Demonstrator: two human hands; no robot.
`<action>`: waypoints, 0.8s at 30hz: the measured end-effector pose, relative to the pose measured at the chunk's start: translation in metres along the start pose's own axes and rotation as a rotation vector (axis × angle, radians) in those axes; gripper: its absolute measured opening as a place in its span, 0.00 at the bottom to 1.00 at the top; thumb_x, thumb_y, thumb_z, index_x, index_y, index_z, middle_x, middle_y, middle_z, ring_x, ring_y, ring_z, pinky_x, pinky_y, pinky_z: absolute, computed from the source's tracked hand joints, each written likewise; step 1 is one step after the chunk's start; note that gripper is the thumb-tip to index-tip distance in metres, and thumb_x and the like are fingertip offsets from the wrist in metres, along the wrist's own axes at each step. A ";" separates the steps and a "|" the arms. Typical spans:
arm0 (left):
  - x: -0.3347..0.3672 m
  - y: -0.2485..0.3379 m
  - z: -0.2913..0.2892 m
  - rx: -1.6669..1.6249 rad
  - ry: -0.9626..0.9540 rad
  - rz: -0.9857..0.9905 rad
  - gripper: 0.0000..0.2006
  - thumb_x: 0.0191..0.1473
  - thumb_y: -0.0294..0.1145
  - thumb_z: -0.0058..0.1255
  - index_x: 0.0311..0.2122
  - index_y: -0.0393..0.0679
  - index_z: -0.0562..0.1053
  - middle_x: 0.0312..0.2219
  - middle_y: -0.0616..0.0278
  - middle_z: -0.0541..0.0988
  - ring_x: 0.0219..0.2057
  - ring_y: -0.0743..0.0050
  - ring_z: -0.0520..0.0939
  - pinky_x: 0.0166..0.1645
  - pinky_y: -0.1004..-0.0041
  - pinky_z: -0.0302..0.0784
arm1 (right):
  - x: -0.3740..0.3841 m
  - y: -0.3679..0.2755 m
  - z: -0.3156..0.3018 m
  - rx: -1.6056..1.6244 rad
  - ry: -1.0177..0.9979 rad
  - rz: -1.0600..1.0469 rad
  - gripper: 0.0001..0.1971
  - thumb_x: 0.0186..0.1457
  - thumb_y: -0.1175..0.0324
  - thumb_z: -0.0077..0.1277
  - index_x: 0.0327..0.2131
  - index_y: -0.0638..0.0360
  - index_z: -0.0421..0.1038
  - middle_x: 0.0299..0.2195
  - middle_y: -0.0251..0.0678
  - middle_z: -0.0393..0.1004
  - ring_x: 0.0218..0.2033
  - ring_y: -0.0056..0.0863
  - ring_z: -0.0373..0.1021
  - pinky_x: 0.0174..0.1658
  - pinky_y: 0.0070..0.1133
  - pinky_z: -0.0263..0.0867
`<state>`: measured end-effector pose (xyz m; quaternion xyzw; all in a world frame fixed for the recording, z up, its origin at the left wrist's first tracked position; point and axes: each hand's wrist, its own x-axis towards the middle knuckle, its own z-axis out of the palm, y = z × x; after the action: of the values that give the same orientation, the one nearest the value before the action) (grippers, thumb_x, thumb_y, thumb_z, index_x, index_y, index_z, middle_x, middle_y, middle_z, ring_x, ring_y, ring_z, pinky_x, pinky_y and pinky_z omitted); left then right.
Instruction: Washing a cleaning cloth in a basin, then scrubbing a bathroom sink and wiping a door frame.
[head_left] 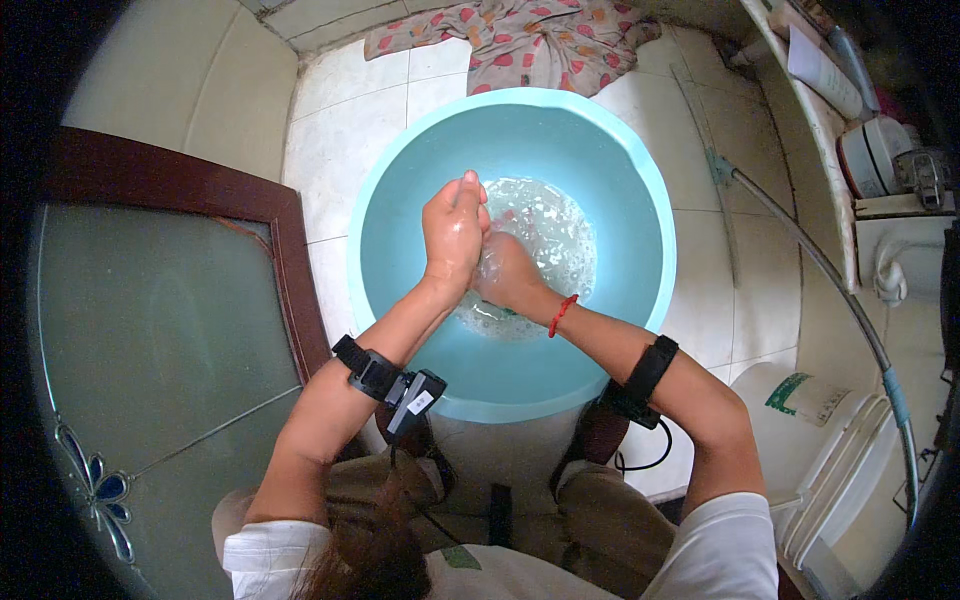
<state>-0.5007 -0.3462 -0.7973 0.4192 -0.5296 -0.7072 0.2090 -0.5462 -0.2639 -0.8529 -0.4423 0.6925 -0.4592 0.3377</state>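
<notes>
My left hand (453,236) is held over a wide light-blue basin (400,180), closed, its thumb up and its fingers curled towards the right hand. Pressed up against it from the right is my right hand (513,273), also closed, with wet lather along its inner side. Whatever lies between the two hands is hidden. Below them, foamy water (560,235) covers the basin's bottom, with a small reddish patch and a bit of green showing in it. A red string bracelet (562,315) circles my right wrist.
A patterned cloth (540,45) lies on the tiles beyond the basin. At right are a white bucket (800,400), a metal hose (820,255) and a shelf with a white tube (822,72). A brown-framed glass door (170,300) stands left.
</notes>
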 end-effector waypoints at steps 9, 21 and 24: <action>0.018 -0.009 -0.016 0.811 -0.204 0.925 0.18 0.62 0.39 0.37 0.22 0.41 0.66 0.12 0.62 0.69 0.14 0.72 0.69 0.21 0.72 0.64 | 0.006 -0.004 -0.006 0.191 -0.131 0.078 0.19 0.44 0.66 0.54 0.42 0.61 0.69 0.40 0.53 0.73 0.45 0.47 0.69 0.47 0.34 0.64; 0.039 -0.075 -0.065 1.552 -0.389 0.597 0.32 0.44 0.30 0.57 0.58 0.54 0.63 0.60 0.48 0.56 0.63 0.44 0.52 0.61 0.48 0.53 | 0.026 0.074 -0.051 -0.940 -0.038 0.161 0.15 0.47 0.68 0.51 0.39 0.65 0.71 0.38 0.52 0.73 0.43 0.45 0.71 0.43 0.34 0.69; 0.046 -0.078 -0.067 1.622 -0.730 0.446 0.35 0.40 0.28 0.59 0.57 0.60 0.65 0.63 0.51 0.51 0.64 0.46 0.49 0.60 0.38 0.48 | 0.013 0.102 -0.004 -0.789 -0.206 0.110 0.15 0.48 0.67 0.48 0.38 0.68 0.71 0.35 0.55 0.74 0.41 0.45 0.72 0.43 0.34 0.69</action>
<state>-0.4603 -0.3911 -0.8922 0.0758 -0.9657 -0.1503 -0.1980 -0.5856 -0.2550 -0.9480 -0.5437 0.8007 -0.0931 0.2338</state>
